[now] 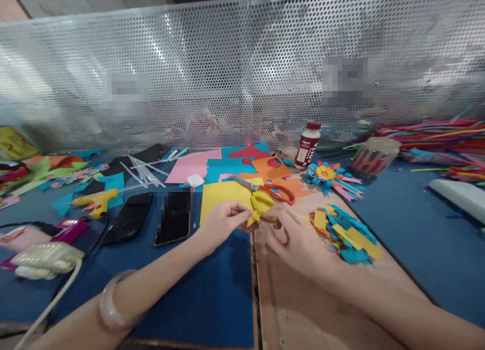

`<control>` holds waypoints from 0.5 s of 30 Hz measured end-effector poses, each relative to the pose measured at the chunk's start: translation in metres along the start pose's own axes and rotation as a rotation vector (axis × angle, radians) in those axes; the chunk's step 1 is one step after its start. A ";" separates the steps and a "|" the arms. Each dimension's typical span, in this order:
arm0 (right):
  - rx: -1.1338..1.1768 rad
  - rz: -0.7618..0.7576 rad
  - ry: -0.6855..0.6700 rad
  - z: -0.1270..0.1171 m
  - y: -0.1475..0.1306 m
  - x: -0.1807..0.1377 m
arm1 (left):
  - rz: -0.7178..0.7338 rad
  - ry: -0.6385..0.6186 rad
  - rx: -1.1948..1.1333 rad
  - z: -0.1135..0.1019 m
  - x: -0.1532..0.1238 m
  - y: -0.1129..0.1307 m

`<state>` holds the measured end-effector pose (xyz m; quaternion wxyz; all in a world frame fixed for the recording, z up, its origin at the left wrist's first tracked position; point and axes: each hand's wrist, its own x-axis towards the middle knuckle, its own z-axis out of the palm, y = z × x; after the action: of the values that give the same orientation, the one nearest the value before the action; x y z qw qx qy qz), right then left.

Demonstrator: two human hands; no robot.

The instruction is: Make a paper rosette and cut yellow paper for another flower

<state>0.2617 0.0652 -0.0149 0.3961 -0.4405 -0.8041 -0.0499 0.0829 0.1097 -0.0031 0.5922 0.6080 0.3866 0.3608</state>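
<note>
Between my two hands is a small folded piece of yellow paper (254, 218) with pointed ends. My left hand (223, 221) pinches it between thumb and fingers, a pale bangle on that wrist. Curled fingers of my right hand (297, 239) close on its right side, where a yellow end shows at the fingertips. Just beyond my hands lie red-handled scissors (278, 192) and a yellow handle loop (262, 201), partly hidden. A yellow sheet (214, 196) is under and behind my left hand. Cut paper strips (352, 236) in yellow, blue and orange are heaped beside my right hand.
Two phones (131, 216) (175, 221) and a yellow glue gun (96, 201) lie left, near a power strip (49, 259) with cords. Behind are coloured sheets (193, 165), a bottle (307, 145), a paper flower (325, 173), a clear cup (375, 155) and a perforated metal screen (227, 62).
</note>
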 end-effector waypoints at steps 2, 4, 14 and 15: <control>0.190 0.268 -0.007 0.000 -0.003 0.003 | 0.013 -0.007 0.006 0.000 -0.001 0.002; 0.333 0.443 -0.087 0.000 -0.006 0.005 | 0.040 -0.009 0.042 0.001 -0.002 0.004; 0.620 0.698 -0.182 0.000 -0.013 0.008 | 0.134 0.008 0.230 -0.002 -0.003 0.003; 0.650 0.717 -0.186 0.000 -0.012 0.007 | 0.131 0.006 0.236 -0.002 -0.002 0.003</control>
<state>0.2503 0.0626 -0.0069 0.4316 -0.5458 -0.6078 0.3826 0.0802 0.1085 -0.0003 0.4905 0.6963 0.3877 0.3525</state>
